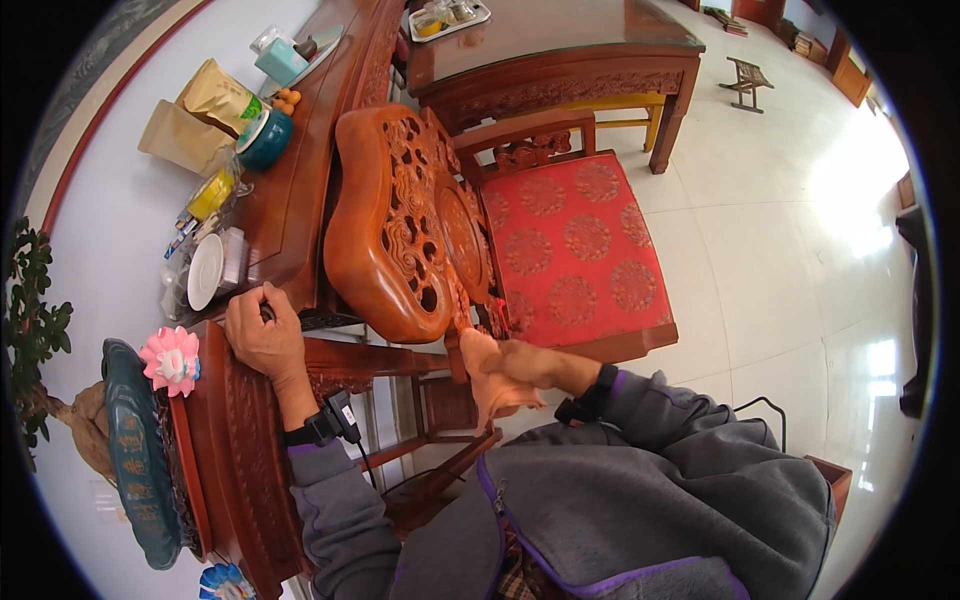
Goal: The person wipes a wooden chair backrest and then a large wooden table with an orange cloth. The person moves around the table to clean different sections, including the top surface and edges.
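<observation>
My right hand (523, 363) grips an orange cloth (487, 375), which hangs in folds by the lower side of a carved wooden chair's back (375, 232). The chair's seat bears a red patterned cushion (574, 247). My left hand (264, 330) is curled into a loose fist at the edge of a reddish-brown carved wooden table (247, 450). A dark spot shows inside the curl of its fingers, too small to make out. Close by that fist are a white saucer (205, 271) and a clear plastic box (233, 259).
A teal lidded jar (264, 140), paper pouches (214, 97) and small orange fruits (286, 100) stand along the long table (292, 195). A pink lotus-shaped ornament (172, 361) sits beside a blue-green planter (139, 465). Beyond the chair is a glass-topped desk (555, 30); a folding stool (746, 82) stands on the tiled floor.
</observation>
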A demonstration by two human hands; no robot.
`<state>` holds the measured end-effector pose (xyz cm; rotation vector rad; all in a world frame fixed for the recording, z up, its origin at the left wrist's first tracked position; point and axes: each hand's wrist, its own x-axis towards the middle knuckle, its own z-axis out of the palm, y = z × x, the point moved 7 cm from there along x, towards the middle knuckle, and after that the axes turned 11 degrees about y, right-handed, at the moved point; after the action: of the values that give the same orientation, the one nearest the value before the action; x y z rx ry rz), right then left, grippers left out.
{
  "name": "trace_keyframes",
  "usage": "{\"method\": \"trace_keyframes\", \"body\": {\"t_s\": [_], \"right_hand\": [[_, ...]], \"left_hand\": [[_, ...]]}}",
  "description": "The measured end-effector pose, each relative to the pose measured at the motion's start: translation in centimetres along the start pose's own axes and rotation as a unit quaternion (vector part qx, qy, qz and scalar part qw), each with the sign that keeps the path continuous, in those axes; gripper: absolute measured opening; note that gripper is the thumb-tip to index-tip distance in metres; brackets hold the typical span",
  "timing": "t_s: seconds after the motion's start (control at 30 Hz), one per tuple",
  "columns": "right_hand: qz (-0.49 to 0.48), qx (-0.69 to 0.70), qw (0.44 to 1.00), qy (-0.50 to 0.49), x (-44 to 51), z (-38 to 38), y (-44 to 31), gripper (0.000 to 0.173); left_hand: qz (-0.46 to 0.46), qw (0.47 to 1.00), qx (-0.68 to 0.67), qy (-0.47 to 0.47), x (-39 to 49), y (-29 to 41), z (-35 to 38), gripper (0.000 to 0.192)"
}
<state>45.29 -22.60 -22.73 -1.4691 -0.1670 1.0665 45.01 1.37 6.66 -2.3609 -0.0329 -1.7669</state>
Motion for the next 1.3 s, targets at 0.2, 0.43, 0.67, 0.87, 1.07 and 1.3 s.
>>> {"method": "trace_keyframes", "body": {"t_s": [0.2, 0.43, 0.67, 0.87, 1.07, 1.3], "right_hand": [[-0.004, 0.350, 0.936, 0.017, -0.5, -9.2, 3.1, 0.031], [-0.076, 0.324, 0.820, 0.466, -11.4, -28.7, 16.0, 0.034], [0.078, 0.067, 0.723, 0.683, -28.9, -22.8, 28.8, 0.060], [0.153, -0.049, 0.742, 0.650, -32.4, -8.8, 41.7, 0.039], [0.165, 0.184, 0.723, 0.645, -34.3, -1.7, 49.3, 0.041], [0.176, 0.241, 0.681, 0.668, -38.5, 1.5, 47.2, 0.027]], "left_hand": [[0.012, 1.000, 0.004, 0.000, 0.1, 0.2, 0.1, 0.013], [0.026, 0.999, 0.018, -0.007, -0.8, -1.2, 0.5, 0.011], [0.010, 0.997, -0.059, -0.046, -1.8, -4.5, 2.1, 0.012], [-0.082, 0.990, -0.018, -0.112, -1.0, -3.8, 3.1, 0.018], [0.009, 0.993, 0.000, 0.117, 0.7, 0.8, -1.6, 0.026], [0.008, 0.991, -0.014, 0.131, 0.6, 0.0, -1.3, 0.025]]}}
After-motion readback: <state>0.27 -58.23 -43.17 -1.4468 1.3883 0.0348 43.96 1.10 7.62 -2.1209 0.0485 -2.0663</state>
